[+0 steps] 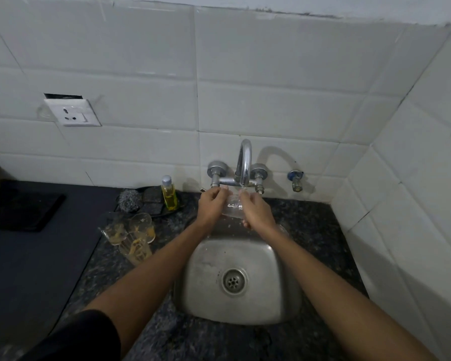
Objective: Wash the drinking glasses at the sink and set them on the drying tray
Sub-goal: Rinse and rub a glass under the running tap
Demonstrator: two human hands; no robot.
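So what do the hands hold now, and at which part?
Both hold one clear glass under the tap: left hand at its left end, right hand around its right end. Rim or base cannot be told.

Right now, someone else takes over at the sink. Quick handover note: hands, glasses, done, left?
Left hand and right hand both grip one clear glass under the faucet, above the sink.
Dirty glasses with yellowish residue stand on the counter left of the sink, near the soap bottle and steel scrubber.
Dark tray sits far left; no glass shows on it.
Done: nothing finished that I can see.
Left: finish this glass, set it on the tray, then wash the others.
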